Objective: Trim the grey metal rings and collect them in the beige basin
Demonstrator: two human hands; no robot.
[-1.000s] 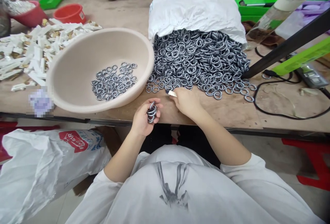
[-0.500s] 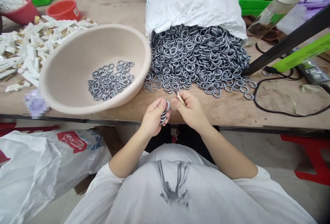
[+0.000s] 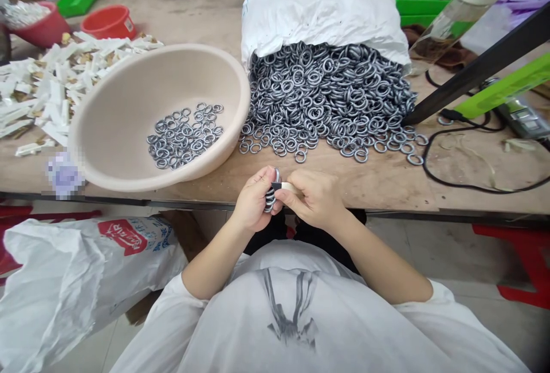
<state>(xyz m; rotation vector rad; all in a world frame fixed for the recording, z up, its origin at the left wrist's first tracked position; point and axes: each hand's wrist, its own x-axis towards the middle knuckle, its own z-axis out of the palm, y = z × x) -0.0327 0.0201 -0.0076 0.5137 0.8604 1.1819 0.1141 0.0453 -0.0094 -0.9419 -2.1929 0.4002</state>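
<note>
My left hand (image 3: 254, 201) is closed round several grey rings (image 3: 269, 200), held in a stack at the fingertips. Opposite it, my right hand (image 3: 317, 198) grips a small knife (image 3: 287, 187) with a pale handle and a short dark blade. The blade lies against or just over the upper rings in the left hand; exact contact is too small to tell. Beyond both hands, a heap of loose grey rings (image 3: 326, 98) spills from a white sack (image 3: 322, 18). To the left, a beige basin (image 3: 112, 98) has more rings (image 3: 184, 138) on its floor.
White and brown scraps (image 3: 51, 92) cover the table's left side, near a red bowl (image 3: 107, 22). A black post (image 3: 472, 69) slants across the right, beside a black cable (image 3: 455, 185). Below the table edge at left stands a white bag (image 3: 77, 270).
My right hand has swung leftward from the near edge of the ring heap, bringing the knife to the rings in my left hand. The left hand has stayed nearly still.
</note>
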